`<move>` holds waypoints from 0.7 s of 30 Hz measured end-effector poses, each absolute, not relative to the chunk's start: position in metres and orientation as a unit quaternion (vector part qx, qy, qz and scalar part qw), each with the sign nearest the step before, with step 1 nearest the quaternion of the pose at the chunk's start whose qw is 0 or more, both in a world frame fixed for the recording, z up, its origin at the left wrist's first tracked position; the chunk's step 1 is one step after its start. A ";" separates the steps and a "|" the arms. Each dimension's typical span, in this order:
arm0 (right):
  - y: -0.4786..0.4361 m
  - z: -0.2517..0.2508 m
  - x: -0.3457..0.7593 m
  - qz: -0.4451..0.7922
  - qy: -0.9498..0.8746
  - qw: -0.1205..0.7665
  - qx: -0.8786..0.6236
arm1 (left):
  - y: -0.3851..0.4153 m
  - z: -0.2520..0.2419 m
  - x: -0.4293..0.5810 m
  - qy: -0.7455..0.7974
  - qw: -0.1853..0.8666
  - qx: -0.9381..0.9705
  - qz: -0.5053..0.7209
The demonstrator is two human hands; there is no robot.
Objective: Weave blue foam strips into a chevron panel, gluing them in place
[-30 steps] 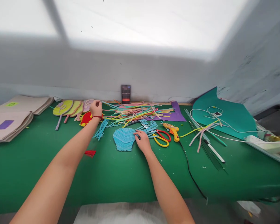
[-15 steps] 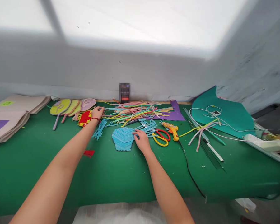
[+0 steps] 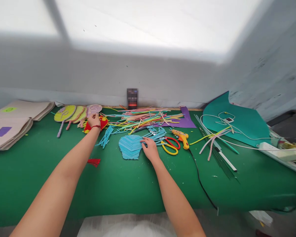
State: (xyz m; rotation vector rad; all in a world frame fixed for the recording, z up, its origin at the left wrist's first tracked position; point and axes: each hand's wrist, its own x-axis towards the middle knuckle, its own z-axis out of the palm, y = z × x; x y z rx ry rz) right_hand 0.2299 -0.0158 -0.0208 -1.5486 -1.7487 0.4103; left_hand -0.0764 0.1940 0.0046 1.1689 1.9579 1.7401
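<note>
My right hand [image 3: 150, 148] lies with its fingers spread on the right edge of a light-blue fan-shaped piece [image 3: 129, 147] made of glued strips. My left hand [image 3: 94, 119], a red string at its wrist, reaches far left and closes on the red and yellow fan piece [image 3: 101, 122] beside the row of yellow and pink round fans [image 3: 75, 113]. A heap of coloured foam strips [image 3: 143, 119] stretches behind both hands. Loose blue strips [image 3: 105, 136] lie between the hands.
Yellow-handled scissors [image 3: 170, 145] and a yellow glue gun [image 3: 182, 137] with a black cord lie right of my right hand. A red tassel [image 3: 94, 161], purple sheet [image 3: 185, 120], teal sheet [image 3: 239, 121], power strip [image 3: 283, 154] and beige bags [image 3: 12, 123] sit on the green table [image 3: 113, 184].
My left hand drew back from the strip heap to the left and now grips the red and yellow piece. My right hand has stayed on the blue piece.
</note>
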 end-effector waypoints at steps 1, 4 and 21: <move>-0.016 -0.021 0.230 0.160 -0.683 0.377 -0.605 | 0.194 0.006 -0.078 0.679 0.126 0.392 0.607; -0.016 -0.021 0.230 0.160 -0.683 0.377 -0.605 | 0.195 0.009 -0.083 0.684 0.105 0.368 0.621; -0.018 -0.017 0.229 0.165 -0.680 0.373 -0.610 | 0.201 -0.008 -0.051 0.606 0.327 0.415 0.595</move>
